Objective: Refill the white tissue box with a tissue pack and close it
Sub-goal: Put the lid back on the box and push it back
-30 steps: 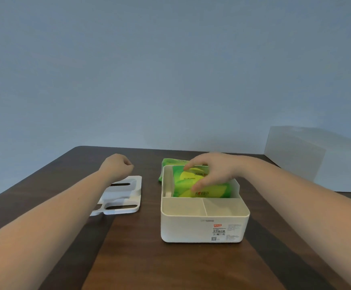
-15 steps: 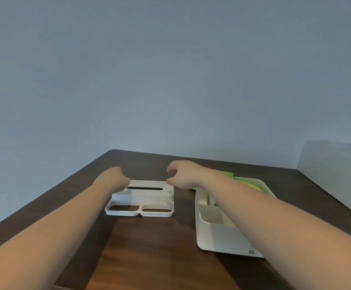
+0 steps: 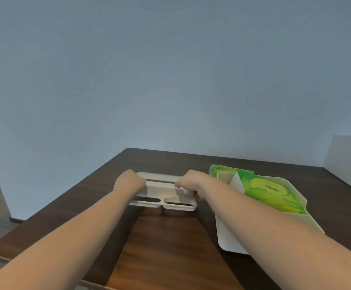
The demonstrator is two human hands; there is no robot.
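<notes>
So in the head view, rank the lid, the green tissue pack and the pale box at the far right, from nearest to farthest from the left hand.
1. Lid: gripped by the left hand at its left end.
2. Green tissue pack: to the right, inside the white tissue box.
3. Pale box: far right edge of the table.

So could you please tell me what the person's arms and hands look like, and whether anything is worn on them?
Both forearms are bare along their whole visible length, with no sleeve in view. The left hand and the right hand wear no gloves. No watch, bracelet or ring shows on either wrist or hand, though most fingers are hidden from view. No markings or tattoos are visible.
</notes>
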